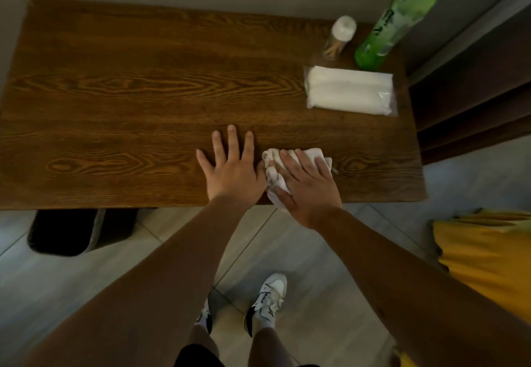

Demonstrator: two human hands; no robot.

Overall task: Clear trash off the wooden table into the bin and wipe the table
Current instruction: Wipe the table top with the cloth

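Observation:
The wooden table (129, 102) fills the upper half of the head view. My right hand (309, 187) presses flat on a crumpled white cloth (271, 165) near the table's front edge, fingers spread over it. My left hand (231, 167) rests palm down on the bare wood just left of the cloth, fingers apart, holding nothing. A black bin (61, 231) stands on the floor under the table's front left part.
At the table's far right stand a green bottle (399, 19), a toothpick jar with a white lid (339, 37) and a plastic-wrapped pack of white tissues (349, 90). A dark wooden shelf (474, 85) stands to the right. A yellow garment (488, 254) hangs at my right.

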